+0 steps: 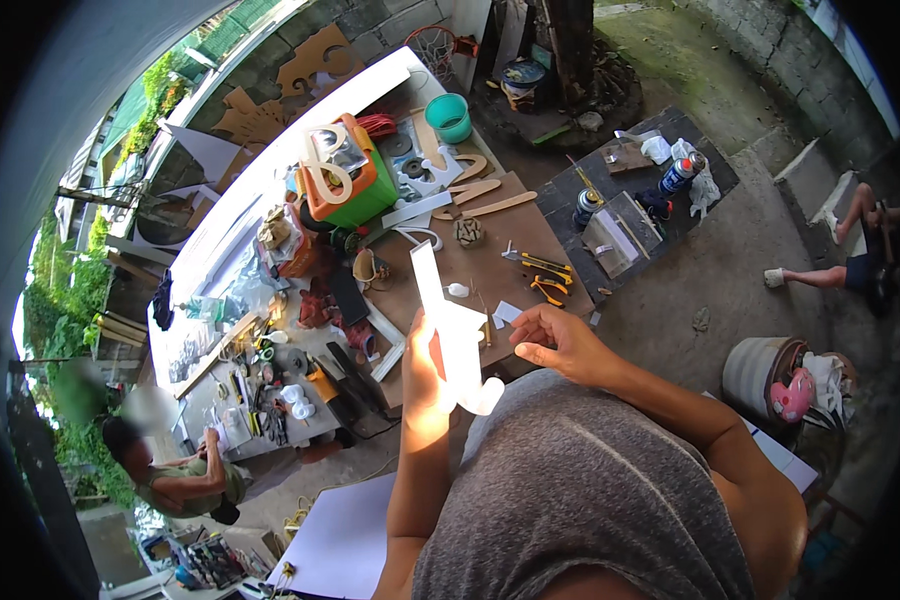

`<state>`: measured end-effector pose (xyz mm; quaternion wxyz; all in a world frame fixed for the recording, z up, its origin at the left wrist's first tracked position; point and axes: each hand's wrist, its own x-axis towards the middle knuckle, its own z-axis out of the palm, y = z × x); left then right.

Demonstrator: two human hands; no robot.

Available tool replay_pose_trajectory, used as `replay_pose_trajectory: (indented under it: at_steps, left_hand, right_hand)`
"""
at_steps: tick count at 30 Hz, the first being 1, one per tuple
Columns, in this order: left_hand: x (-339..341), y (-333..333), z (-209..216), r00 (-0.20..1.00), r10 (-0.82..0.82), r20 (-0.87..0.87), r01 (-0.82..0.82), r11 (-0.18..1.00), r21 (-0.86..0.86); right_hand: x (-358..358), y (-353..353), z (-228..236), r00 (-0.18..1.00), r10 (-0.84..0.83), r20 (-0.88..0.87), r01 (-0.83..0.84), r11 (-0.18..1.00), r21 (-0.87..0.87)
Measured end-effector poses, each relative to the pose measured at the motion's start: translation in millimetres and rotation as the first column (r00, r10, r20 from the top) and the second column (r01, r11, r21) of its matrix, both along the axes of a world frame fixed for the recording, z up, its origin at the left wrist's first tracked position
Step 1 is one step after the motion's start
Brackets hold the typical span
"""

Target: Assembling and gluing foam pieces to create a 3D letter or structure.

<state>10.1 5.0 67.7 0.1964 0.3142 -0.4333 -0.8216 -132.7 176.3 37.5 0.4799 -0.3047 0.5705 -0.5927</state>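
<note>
My left hand point(426, 372) is closed around a white letter-like cut-out piece point(457, 345), lit brightly by the sun. The piece is held up in front of my body, with a long flat arm at its top and a rounded end at the bottom. To its right hovers my right hand point(562, 343), fingers loosely bent and apart from the thumb, with nothing visible in it. Just beyond those fingers lies a small white scrap point(508, 312) on the brown worktable point(515, 225). Glare hides the cut-out's surface detail.
Yellow-handled cutters and pliers point(545, 275) lie right of the piece. An orange and green toolbox point(355, 185) and teal bucket point(448, 118) stand farther back. Spray cans point(678, 175) sit on a dark side table. One person point(185, 475) works at left; another person's leg point(810, 277) shows at right.
</note>
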Motion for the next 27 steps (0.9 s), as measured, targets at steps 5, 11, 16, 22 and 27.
replay_pose_trajectory:
  at_steps: [5,11,16,22,27]
  left_hand:
    - [30,-28,-18,0.998,-0.003,0.064,0.001,0.999,0.044]
    - [75,-56,-48,0.993,0.082,0.085,-0.080,0.996,-0.026]
    - [121,-72,-88,0.989,0.028,0.147,-0.046,0.992,0.117]
    - [161,-72,-104,0.971,0.019,0.236,-0.029,0.999,0.037]
    - [186,-73,-124,0.961,0.024,0.275,-0.059,0.991,0.119]
  right_hand:
    - [11,-10,-14,1.000,-0.024,0.006,0.023,0.997,0.073]
    - [18,-10,-25,0.994,-0.109,-0.024,0.111,0.982,0.152]
    - [22,-18,-27,0.995,-0.075,-0.059,0.086,0.970,0.225]
    - [25,-31,-37,0.988,-0.040,-0.149,0.077,0.965,0.249]
    - [31,-34,-55,0.951,0.011,-0.310,0.095,0.941,0.325]
